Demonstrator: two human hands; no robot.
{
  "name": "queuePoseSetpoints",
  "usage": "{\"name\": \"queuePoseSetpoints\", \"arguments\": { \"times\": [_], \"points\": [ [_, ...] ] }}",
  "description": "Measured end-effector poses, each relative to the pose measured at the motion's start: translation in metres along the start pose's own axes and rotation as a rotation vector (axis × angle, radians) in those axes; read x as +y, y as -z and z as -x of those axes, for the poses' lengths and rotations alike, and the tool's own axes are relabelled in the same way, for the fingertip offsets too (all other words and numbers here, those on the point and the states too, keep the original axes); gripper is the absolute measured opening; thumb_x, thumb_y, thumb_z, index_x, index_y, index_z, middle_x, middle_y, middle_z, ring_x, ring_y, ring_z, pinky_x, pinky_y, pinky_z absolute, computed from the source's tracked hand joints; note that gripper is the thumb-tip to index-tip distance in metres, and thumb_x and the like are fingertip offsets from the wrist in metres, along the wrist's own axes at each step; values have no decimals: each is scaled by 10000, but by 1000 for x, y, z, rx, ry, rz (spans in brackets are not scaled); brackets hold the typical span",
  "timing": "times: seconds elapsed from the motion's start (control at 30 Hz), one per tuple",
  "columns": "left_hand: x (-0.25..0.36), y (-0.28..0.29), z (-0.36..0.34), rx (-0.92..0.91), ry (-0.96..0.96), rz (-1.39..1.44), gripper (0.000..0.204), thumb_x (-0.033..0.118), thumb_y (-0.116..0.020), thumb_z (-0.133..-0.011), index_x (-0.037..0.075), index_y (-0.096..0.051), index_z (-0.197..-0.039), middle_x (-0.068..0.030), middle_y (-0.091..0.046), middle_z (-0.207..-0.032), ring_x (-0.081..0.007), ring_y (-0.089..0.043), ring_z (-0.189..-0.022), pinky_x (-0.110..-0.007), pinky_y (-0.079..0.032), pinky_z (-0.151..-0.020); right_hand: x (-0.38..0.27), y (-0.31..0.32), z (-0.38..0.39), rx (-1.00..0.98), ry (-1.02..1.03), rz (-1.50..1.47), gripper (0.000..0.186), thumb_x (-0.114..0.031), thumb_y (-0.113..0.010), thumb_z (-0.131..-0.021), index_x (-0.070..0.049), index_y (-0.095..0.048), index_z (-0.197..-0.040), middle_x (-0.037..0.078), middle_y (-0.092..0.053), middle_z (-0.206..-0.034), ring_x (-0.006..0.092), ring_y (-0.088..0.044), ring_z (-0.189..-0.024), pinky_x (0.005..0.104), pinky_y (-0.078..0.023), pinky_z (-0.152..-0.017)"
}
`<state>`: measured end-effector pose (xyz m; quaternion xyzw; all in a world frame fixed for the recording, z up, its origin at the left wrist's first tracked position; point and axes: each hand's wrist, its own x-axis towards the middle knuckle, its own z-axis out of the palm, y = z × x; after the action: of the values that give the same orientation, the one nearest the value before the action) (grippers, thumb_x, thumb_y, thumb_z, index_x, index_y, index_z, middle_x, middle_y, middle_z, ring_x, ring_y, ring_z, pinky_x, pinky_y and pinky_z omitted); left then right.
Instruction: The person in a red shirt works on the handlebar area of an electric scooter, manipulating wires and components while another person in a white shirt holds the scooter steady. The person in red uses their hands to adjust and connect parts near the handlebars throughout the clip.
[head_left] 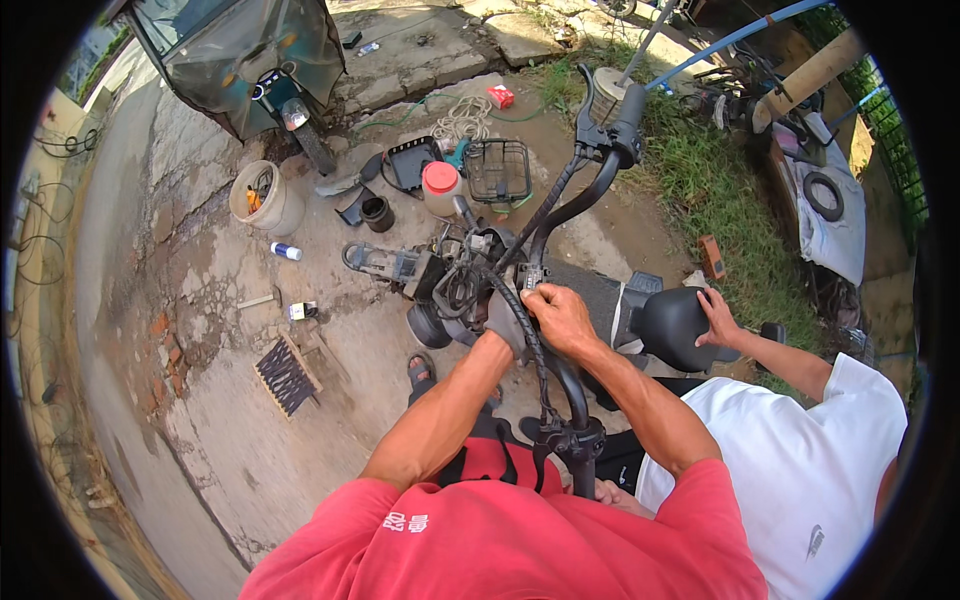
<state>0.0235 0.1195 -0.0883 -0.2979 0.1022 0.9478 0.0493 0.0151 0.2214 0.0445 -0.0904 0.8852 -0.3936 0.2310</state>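
Observation:
An electric scooter stands before me, its front opened up, with a bundle of dark wires (463, 290) and housing parts exposed. Its black handlebar (572, 210) runs from far right to near my body. My left hand (503, 328) reaches in at the steering column beneath the bar; its fingers are hidden. Just right of it, my right hand (562, 318) is closed, thumb and fingers pressed together at the metal handlebar clamp (532, 276). Whatever small thing it may pinch cannot be made out. A wrapped cable (522, 325) passes between both hands.
A co-worker in a white shirt (790, 450) rests a hand on the black seat (668, 330). Beyond the scooter lie a white bucket (283, 212), a red-lidded jar (440, 180), a wire basket (499, 172) and a hammer (260, 299). A covered three-wheeler (240, 65) stands far left.

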Motion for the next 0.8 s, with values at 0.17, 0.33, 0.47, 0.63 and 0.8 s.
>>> {"name": "queuePoseSetpoints", "arguments": {
  "times": [0.17, 0.33, 0.47, 0.63, 0.8],
  "points": [
    [-6, 21, -14, 19, 26, -4, 453, 484, -423, -1076, 154, -576, -806, -19, -551, -699, -194, -538, -601, -364, -452, -528, -1, -2, -2, -13, -26, -16, 457, -482, -631, -934, -47, -754, -873, 175, -727, -800, 355, -714, -783, 467, -506, -724],
    [-8, 16, -14, 56, 62, 42, 426, 450, -419, -1100, 155, -582, -840, -17, -545, -692, -197, -527, -588, -381, -450, -522, 9, -4, -5, -12, 6, -15, 463, -482, -630, -941, -41, -746, -859, 166, -722, -782, 343, -705, -765, 466, -502, -719],
    [-4, 16, -10, -86, 21, 30, 442, 471, -415, -1105, 167, -576, -828, -7, -534, -672, -191, -518, -577, -376, -437, -510, 18, 1, -11, -119, 50, -70, 489, -482, -599, -981, -30, -735, -851, 173, -711, -770, 349, -692, -748, 466, -497, -709],
    [5, 4, 6, -105, -22, -129, 460, 490, -422, -1104, 182, -553, -788, 10, -504, -632, -177, -494, -545, -358, -412, -486, 5, 9, -3, -147, 105, 1, 510, -473, -557, -1018, -22, -713, -840, 181, -699, -756, 360, -685, -733, 465, -493, -694],
    [-3, 16, 1, -81, -17, -55, 477, 526, -448, -1097, 169, -613, -826, -3, -565, -688, -177, -550, -573, -363, -463, -497, -8, 10, 9, -79, 150, 25, 497, -438, -551, -1037, -8, -668, -815, 133, -650, -682, 274, -637, -658, 435, -480, -653]
  ]
}}
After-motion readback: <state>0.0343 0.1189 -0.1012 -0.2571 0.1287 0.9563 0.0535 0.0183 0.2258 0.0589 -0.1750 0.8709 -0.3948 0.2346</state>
